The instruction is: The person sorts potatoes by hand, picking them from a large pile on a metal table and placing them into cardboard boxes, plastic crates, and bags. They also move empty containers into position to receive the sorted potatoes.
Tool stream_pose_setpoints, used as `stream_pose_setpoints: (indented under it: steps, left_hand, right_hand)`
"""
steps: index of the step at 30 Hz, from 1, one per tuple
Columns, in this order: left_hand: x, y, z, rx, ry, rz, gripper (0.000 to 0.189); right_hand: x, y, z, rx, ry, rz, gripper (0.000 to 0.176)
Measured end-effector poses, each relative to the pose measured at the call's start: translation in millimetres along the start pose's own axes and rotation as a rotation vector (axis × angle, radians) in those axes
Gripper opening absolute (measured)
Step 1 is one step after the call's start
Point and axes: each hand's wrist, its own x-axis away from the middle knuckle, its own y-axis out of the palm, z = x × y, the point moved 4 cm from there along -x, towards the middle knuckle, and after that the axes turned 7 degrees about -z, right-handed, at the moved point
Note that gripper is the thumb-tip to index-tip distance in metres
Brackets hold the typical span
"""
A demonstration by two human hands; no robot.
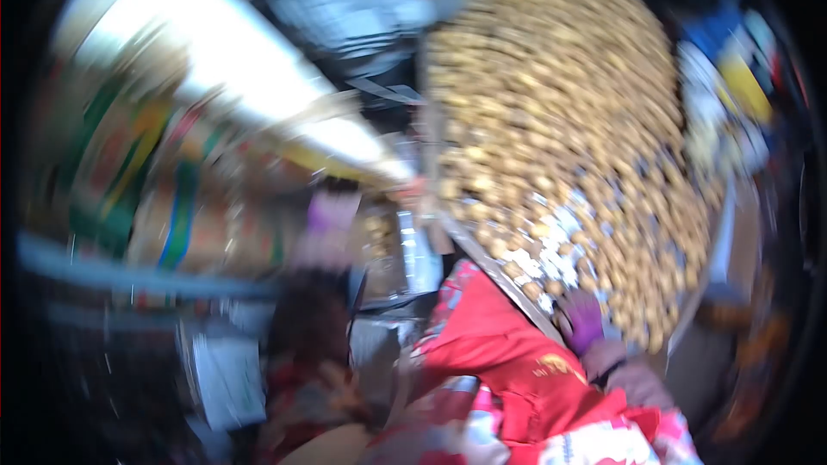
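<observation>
My right hand (584,319), in a purple glove, rests at the near edge of a big heap of round tan-brown pieces (551,95); blur hides whether they are nuts or small potatoes. Its fingers look bent and apart over the pieces, with nothing visible held. My left hand (332,215), also in a purple glove, is out to the left and badly smeared, so its fingers do not show. Beside it stands an open box (383,280) with a few similar round pieces inside. White scraps (547,250) lie among the heap near my right hand.
A raised rim (491,271) borders the heap on my side. Printed sacks or cartons (185,198) are stacked at left, under a bright white strip (233,43). Another person in grey-blue clothing (345,0) is at the far side. A pale box (736,241) stands at right.
</observation>
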Motion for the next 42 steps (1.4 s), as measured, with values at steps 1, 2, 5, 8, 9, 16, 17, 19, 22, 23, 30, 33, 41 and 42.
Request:
stream_pose_setpoints:
  steps: [1, 2, 5, 8, 9, 16, 17, 19, 22, 23, 30, 33, 41, 42]
  left_hand:
    - [43, 19, -37, 0.128, -0.183, -0.042, 0.030]
    - [81, 39, -72, 0.193, -0.352, -0.088, 0.032]
    - [154, 114, -159, 0.254, -0.824, -0.317, 0.040]
    - [162, 194, -199, 0.258, -0.966, -0.624, 0.051]
    - [160, 213, -208, 0.091, -0.947, -0.585, 0.052]
    - [119, 274, -275, -0.400, -0.891, -0.464, 0.062]
    - [116, 274, -281, -0.435, -0.921, -0.444, 0.064]
    - [116, 274, -285, -0.459, -0.930, -0.438, 0.065]
    - [109, 265, -287, -0.449, -0.943, -0.404, 0.064]
    - [109, 266, -288, -0.457, -0.956, -0.381, 0.064]
    - [112, 260, -291, -0.451, -0.971, -0.363, 0.065]
    - [113, 265, -287, -0.456, -0.961, -0.368, 0.067]
    - [91, 224, -339, -0.175, -1.074, -0.528, 0.070]
    - [86, 208, -355, -0.104, -1.094, -0.562, 0.070]
  right_hand:
    - [4, -1, 4, 0.051, 0.083, -0.051, 0.038]
    - [17, 4, 18, 0.033, 0.109, -0.080, 0.043]
    - [43, 38, 39, 0.176, 0.292, -0.023, 0.046]
    - [43, 18, 33, 0.197, 0.387, 0.115, 0.050]
    - [58, 18, 41, 0.114, 0.393, 0.191, 0.049]
    - [145, -38, 53, 0.148, 0.776, 0.091, 0.042]
    - [161, -46, 69, 0.105, 0.882, 0.078, 0.040]
    - [176, -75, 100, 0.121, 0.970, 0.168, 0.038]
    - [172, -121, 191, 0.193, 1.129, 0.384, 0.045]
    - [167, -126, 228, 0.005, 1.258, 0.413, 0.050]
    - [45, -28, 176, 0.272, 1.067, 0.272, 0.061]
    - [65, -11, 105, 0.253, 0.769, 0.250, 0.056]
    - [147, -47, 158, 0.012, 0.861, 0.337, 0.019]
    - [142, -80, 171, 0.050, 0.969, 0.311, 0.022]
